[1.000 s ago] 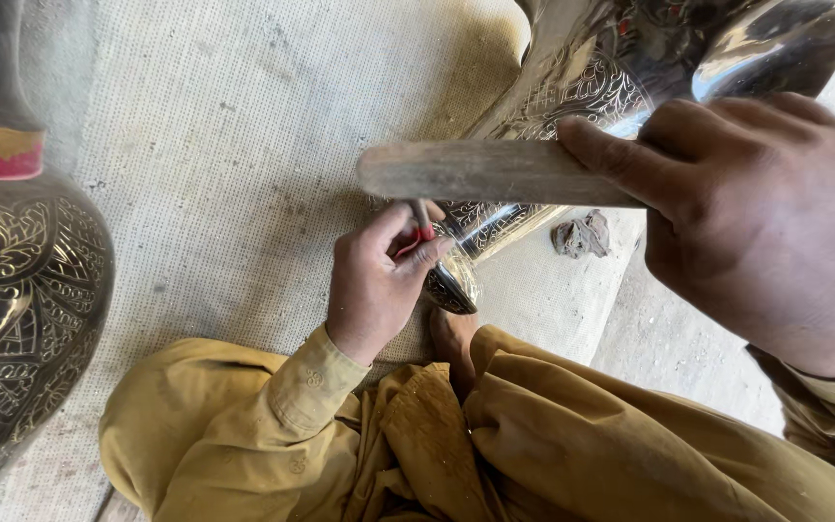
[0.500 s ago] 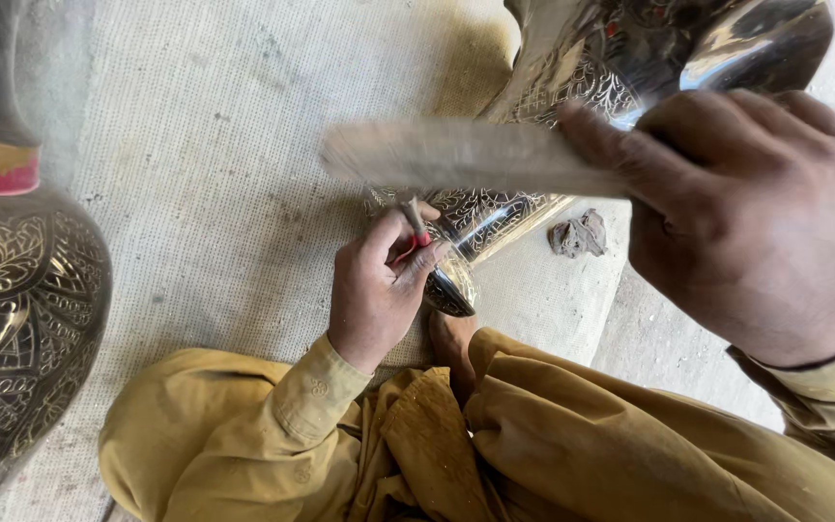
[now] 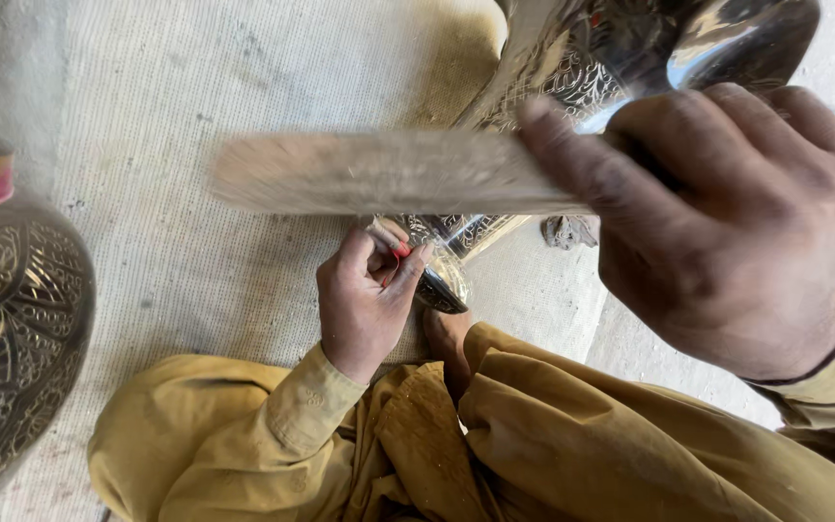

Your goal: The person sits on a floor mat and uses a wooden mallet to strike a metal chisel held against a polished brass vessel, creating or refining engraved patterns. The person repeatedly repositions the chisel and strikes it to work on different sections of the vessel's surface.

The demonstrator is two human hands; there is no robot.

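The right hand (image 3: 727, 222) was clenched around a raised wooden mallet (image 3: 388, 172) while the left hand (image 3: 364, 300) pinched a red-tipped chisel (image 3: 400, 253) against the engraved metal vase (image 3: 572, 87) lying over the lap.

- Right hand (image 3: 727, 232) raised close to camera, fingers wrapped round a flat wooden stick (image 3: 388, 172); stick lies level across the view, blurred.
- Left hand (image 3: 364, 300) lower down, pinching a small red-tipped tool (image 3: 400, 253) against the engraved metal vessel (image 3: 611, 58).
- Vessel's shiny patterned body runs from top right down to left-hand fingertips.
- Second engraved dark vase (image 3: 12, 319) at left edge, with red-and-gold band on neck.
- Woven mat (image 3: 195, 87) on floor underneath.
- Mustard-yellow clothing (image 3: 533, 454) fills the bottom.
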